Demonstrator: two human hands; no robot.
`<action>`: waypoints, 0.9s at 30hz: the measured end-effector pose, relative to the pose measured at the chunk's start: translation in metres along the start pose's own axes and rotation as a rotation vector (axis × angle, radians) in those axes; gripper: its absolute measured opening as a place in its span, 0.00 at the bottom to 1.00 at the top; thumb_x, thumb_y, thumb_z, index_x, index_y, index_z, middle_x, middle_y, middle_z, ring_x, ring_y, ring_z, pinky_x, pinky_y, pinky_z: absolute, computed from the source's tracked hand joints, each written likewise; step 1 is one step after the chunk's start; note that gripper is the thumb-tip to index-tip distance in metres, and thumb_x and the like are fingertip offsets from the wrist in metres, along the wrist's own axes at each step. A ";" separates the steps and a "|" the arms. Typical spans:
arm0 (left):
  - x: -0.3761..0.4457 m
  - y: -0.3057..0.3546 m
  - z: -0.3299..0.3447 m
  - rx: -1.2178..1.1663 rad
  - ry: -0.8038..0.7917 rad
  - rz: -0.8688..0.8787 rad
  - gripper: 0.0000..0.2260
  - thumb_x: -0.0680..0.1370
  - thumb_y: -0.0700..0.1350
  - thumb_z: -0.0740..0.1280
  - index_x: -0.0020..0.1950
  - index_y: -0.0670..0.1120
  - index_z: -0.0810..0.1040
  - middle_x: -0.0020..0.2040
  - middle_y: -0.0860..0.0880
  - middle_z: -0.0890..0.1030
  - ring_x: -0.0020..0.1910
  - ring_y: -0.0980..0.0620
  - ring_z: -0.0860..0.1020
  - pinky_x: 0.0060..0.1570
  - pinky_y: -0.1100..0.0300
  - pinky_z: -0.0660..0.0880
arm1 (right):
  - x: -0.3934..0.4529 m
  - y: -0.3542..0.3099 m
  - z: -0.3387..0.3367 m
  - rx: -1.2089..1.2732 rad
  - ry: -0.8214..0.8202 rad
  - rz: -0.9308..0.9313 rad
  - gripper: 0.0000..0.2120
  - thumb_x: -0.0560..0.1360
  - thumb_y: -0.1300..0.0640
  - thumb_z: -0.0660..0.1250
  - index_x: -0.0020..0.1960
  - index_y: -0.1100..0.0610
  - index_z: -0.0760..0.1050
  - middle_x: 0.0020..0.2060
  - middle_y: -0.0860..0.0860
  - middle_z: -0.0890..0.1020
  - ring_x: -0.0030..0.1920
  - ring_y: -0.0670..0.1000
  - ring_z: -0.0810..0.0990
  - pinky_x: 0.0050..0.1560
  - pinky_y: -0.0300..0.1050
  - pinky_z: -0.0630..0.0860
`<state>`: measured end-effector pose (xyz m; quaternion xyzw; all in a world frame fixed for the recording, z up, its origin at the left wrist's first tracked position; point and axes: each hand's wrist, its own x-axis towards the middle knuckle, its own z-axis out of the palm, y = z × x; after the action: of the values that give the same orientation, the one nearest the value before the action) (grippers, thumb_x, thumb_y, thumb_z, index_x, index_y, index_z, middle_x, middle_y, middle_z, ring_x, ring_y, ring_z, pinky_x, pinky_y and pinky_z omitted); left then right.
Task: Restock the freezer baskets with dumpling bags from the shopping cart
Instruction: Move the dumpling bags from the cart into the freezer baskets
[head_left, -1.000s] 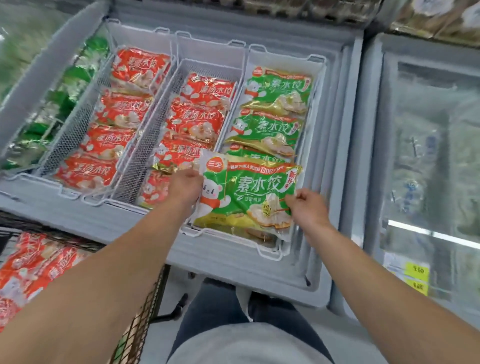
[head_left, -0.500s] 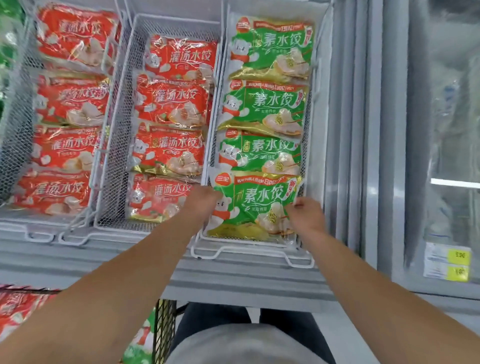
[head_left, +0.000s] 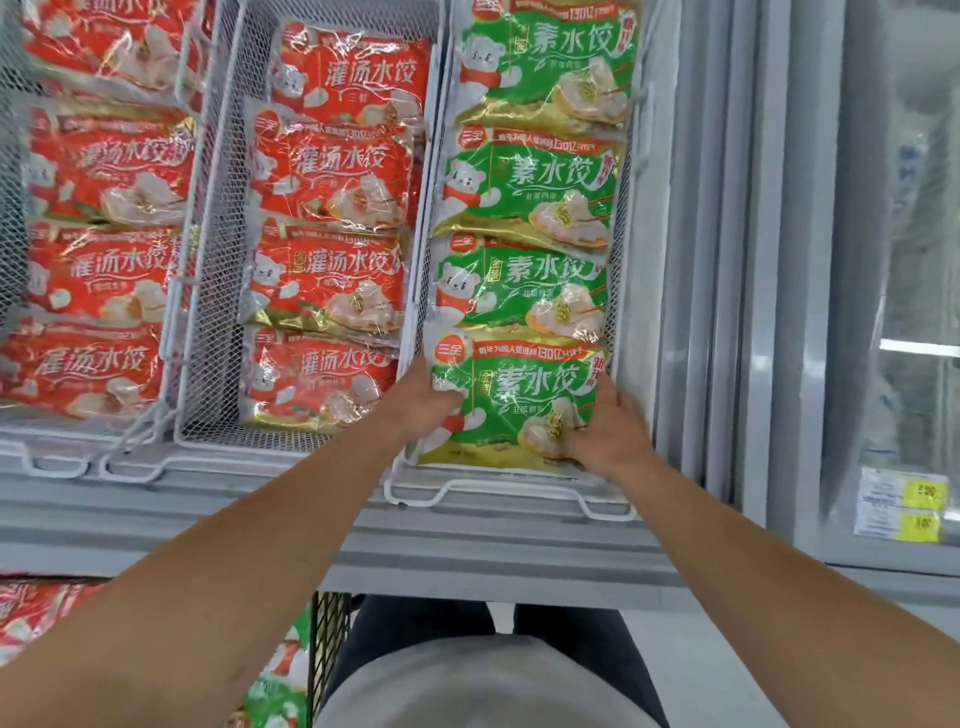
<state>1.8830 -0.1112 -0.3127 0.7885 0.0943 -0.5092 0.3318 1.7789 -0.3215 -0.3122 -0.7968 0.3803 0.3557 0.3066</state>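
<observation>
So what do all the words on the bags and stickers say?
"素水饺": green dumpling bag under both hands, and the green bags behind it.
"三全": red badge in that bag's corner.
"130亿": its top banner; the rest is blurred.
"灌汤水饺": red dumpling bags.
Yellow price tags: numbers too blurred.
Left hand, right hand: no writing.

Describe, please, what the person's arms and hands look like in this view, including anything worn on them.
Both forearms are bare, with no sleeves in view. The left hand and right hand wear no gloves, and no watch, ring or bracelet shows. The right hand is slightly blurred.
</observation>
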 end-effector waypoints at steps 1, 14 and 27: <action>-0.001 -0.001 0.002 -0.025 0.008 -0.004 0.32 0.78 0.48 0.68 0.78 0.45 0.58 0.70 0.46 0.72 0.61 0.47 0.73 0.62 0.53 0.71 | 0.001 0.001 -0.002 0.018 -0.020 0.001 0.50 0.70 0.57 0.74 0.81 0.50 0.44 0.76 0.56 0.60 0.75 0.59 0.62 0.74 0.53 0.64; -0.079 -0.011 0.017 -0.183 0.451 0.097 0.26 0.79 0.48 0.66 0.76 0.45 0.66 0.68 0.46 0.76 0.61 0.45 0.76 0.60 0.55 0.71 | -0.044 -0.005 -0.027 -0.176 0.011 -0.415 0.26 0.75 0.57 0.67 0.72 0.59 0.68 0.70 0.58 0.70 0.68 0.57 0.71 0.59 0.43 0.68; -0.245 -0.171 0.035 -0.755 0.931 -0.010 0.18 0.76 0.51 0.69 0.64 0.47 0.78 0.57 0.47 0.82 0.57 0.45 0.80 0.61 0.47 0.77 | -0.175 -0.084 0.062 -0.372 -0.100 -1.126 0.18 0.74 0.58 0.67 0.63 0.58 0.76 0.60 0.55 0.79 0.59 0.55 0.77 0.52 0.40 0.68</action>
<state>1.6599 0.0439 -0.1830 0.7557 0.4080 -0.0432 0.5104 1.7471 -0.1622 -0.1885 -0.8985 -0.1843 0.2363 0.3207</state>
